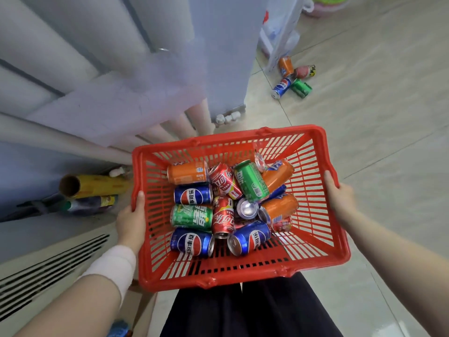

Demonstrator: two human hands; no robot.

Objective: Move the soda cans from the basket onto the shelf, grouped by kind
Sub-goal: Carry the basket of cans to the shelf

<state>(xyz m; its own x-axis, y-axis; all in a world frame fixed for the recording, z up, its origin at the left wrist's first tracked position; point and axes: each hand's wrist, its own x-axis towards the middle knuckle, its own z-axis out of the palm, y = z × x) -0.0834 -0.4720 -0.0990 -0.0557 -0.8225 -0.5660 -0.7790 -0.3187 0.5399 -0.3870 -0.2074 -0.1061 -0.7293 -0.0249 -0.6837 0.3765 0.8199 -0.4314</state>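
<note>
Two bare hands carry a red slotted plastic basket (243, 276) above the pale tiled floor (388, 142). The left hand (131, 220) grips the basket's left rim with the thumb hooked over the edge, and a white wrap (114, 266) circles that wrist. The right hand (340, 198) clasps the right rim the same way. Inside the basket lies a jumble of soda cans (250, 237), most of them on their sides. Orange cans (188, 172), blue cans (193, 194), green cans (251, 181) and red cans (223, 215) are mixed together, touching and overlapping. Well beyond the basket, four loose cans (281, 86) lie on the floor beside a white plastic bag (279, 32). At the left, a yellow roll on a cardboard tube (92, 186) rests at the foot of a blurred grey-white structure (97, 69). Dark clothing (243, 312) shows below the basket.
</note>
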